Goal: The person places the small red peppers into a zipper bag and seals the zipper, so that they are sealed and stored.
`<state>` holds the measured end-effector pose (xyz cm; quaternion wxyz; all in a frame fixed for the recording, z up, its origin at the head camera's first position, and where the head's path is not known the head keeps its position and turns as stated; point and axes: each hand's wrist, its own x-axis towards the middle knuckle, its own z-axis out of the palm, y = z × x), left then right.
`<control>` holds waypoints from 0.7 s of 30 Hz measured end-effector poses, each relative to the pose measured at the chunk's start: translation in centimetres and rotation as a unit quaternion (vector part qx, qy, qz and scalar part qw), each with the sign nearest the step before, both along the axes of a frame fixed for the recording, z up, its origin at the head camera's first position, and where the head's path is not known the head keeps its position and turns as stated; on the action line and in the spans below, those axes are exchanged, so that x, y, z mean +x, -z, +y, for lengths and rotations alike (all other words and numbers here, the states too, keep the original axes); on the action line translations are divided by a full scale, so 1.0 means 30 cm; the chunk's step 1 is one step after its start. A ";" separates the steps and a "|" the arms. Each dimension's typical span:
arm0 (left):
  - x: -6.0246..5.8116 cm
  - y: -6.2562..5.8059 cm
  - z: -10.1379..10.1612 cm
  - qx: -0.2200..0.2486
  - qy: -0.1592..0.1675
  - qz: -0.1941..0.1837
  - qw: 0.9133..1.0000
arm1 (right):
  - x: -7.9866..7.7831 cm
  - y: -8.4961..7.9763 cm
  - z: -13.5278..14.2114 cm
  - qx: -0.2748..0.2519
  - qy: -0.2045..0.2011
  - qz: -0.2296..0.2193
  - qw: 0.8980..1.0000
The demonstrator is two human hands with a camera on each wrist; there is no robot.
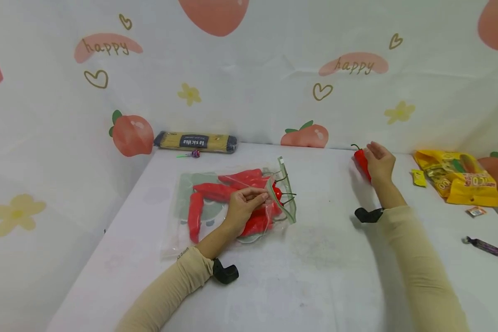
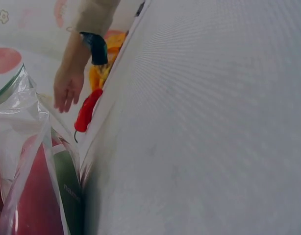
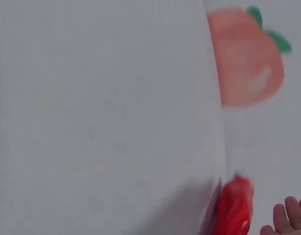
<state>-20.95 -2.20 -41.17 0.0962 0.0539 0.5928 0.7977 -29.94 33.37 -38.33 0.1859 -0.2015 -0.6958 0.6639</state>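
A clear zip-top bag (image 1: 180, 210) with a green seal strip lies on the table, several red chili peppers (image 1: 195, 216) inside it. Thumb and fingers of my left hand (image 1: 240, 207) pinch the bag near its opening, where stems poke out. In the left wrist view the bag's plastic (image 2: 23, 122) stands up at the lower left. Another red chili pepper (image 1: 362, 163) with a dark curved stem lies near the table's back edge. Beside it is my right hand (image 1: 381, 163), fingers loosely extended. The right wrist view shows this pepper (image 3: 234, 208) left of the fingers (image 3: 293, 213).
A pasta packet (image 1: 199, 141) lies at the back left, with a lollipop (image 1: 194, 154) in front. To the right are a yellow bag (image 1: 460, 180), a small yellow packet (image 1: 418, 178), a small wrapped sweet (image 1: 476, 211) and a dark wrapped candy (image 1: 486, 249). A printed cloth hangs behind.
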 end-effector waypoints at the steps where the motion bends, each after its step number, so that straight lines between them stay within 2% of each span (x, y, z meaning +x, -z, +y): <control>1: 0.000 -0.001 -0.001 -0.002 -0.001 0.000 1.000 | -0.007 0.004 0.030 0.019 0.006 -0.033 0.999; 2: 0.000 -0.001 -0.001 -0.004 -0.002 0.000 1.000 | -0.012 0.009 0.056 0.048 0.017 -0.065 0.997; 3: 0.000 -0.001 -0.001 -0.004 -0.003 0.000 1.000 | -0.015 0.015 0.077 0.052 0.019 -0.087 0.995; 7: 0.003 -0.001 0.003 -0.002 -0.004 0.004 1.000 | -0.011 0.045 0.129 0.091 0.004 -0.149 0.985; 12: 0.004 -0.001 0.010 0.008 -0.001 0.007 1.000 | -0.012 0.071 0.137 0.103 -0.044 -0.177 0.978; 15: 0.002 0.000 0.010 0.011 0.000 0.010 1.000 | -0.016 0.072 0.120 0.096 -0.080 -0.179 0.976; 18: 0.000 0.004 0.007 0.008 -0.002 0.009 1.000 | -0.019 0.069 0.104 0.109 -0.116 -0.189 0.969; 21: -0.001 0.006 0.004 0.005 -0.004 0.005 1.000 | -0.021 0.059 0.084 0.099 -0.127 -0.199 0.967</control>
